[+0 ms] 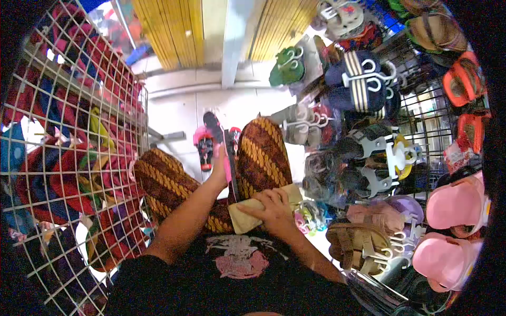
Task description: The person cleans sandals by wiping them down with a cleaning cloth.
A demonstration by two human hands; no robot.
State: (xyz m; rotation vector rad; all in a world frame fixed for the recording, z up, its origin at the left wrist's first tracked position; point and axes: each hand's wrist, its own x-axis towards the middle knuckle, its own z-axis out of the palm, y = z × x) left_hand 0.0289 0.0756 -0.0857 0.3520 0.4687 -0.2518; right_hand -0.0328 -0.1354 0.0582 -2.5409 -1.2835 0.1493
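My left hand [219, 169] is closed around a pink-edged black sandal [215, 126], held upright and seen nearly edge-on between my knees. My right hand [275, 211] is wrapped over a folded beige cloth [245, 217] just above my lap, close to the lower end of the sandal. Beyond my left hand, a pink and black sandal [204, 146] rests lower down near the floor. Patterned brown cloth [263, 152] covers both my knees.
A white wire grid [74, 131] with colourful footwear behind it rises on the left. On the right, a black rack [427, 126] bears hanging sandals, striped navy slides [361, 81] and pink clogs [448, 255]. Yellow slatted panels [171, 31] stand ahead, past the white tile floor [182, 108].
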